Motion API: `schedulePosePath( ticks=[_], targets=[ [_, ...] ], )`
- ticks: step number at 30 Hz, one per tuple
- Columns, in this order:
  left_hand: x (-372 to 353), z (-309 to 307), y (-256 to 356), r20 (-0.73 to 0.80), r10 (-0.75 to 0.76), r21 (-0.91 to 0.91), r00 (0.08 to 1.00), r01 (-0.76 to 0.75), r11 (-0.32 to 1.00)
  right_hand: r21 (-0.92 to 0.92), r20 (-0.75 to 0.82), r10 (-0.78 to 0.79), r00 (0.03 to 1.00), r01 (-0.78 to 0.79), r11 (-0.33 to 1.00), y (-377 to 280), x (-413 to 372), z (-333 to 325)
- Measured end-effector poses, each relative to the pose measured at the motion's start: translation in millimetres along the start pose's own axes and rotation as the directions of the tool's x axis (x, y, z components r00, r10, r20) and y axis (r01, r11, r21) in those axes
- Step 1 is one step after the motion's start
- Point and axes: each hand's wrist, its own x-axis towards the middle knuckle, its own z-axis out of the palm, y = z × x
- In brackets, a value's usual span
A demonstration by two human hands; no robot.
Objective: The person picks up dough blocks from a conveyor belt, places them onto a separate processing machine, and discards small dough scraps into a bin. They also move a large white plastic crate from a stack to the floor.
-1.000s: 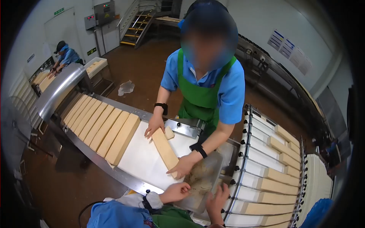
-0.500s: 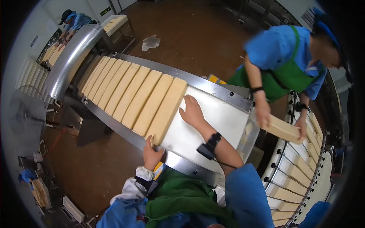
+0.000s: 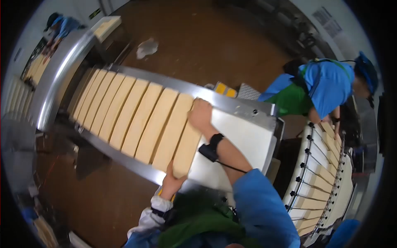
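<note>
A row of long, pale-yellow slabs lies side by side across the white conveyor belt (image 3: 237, 136). My hands are at the two ends of the last slab (image 3: 189, 151) on the right. My left hand (image 3: 170, 184) grips its near end, one finger in the gap beside the neighbouring slab (image 3: 168, 132) and the thumb on the other side. Over the far end, my right hand (image 3: 201, 115) is closed around the slab, hiding that end. A dark strap with a small box (image 3: 210, 151) sits on my right wrist.
Metal rails edge the belt, and a curved steel cover (image 3: 66, 74) spans its far left. At right, a co-worker (image 3: 326, 84) leans over a second conveyor (image 3: 294, 190) with rods and black knobs, carrying more slabs. Another person (image 3: 64, 27) works at far left.
My right hand has closed on the far end of the last slab, and my left grips its near end. The co-worker has moved a slab onto the right conveyor. The view has shifted.
</note>
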Motion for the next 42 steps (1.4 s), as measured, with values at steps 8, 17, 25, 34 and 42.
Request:
schedulePosePath(
  ticks=[8,17,25,34,42],
  targets=[
    [9.2,6.4,-5.7,0.091,0.147,0.033,0.985,-0.15,0.988,-0.084,0.076,0.326,0.942,-0.32,0.944,33.8,-34.9,-42.1],
    [5.6,30.4,44.4,0.378,0.315,0.511,0.87,-0.48,0.713,0.123,0.344,0.523,0.78,-0.59,0.798,147.0,-235.3,-107.3],
    [-14.9,86.9,88.9,0.533,0.409,0.497,0.74,-0.666,0.557,0.13,-0.157,0.629,0.762,-0.615,0.778,151.5,-360.8,-109.6],
    [-198.0,276.0,164.3,0.922,0.36,-0.176,0.142,-0.676,0.716,0.21,-0.162,0.84,0.518,-0.813,0.543,297.1,-652.9,-246.2],
    [-272.6,377.2,152.7,0.948,0.26,-0.053,0.185,-0.714,0.698,0.385,0.102,0.788,0.607,-0.755,0.531,448.3,-741.0,-208.5]
  ],
)
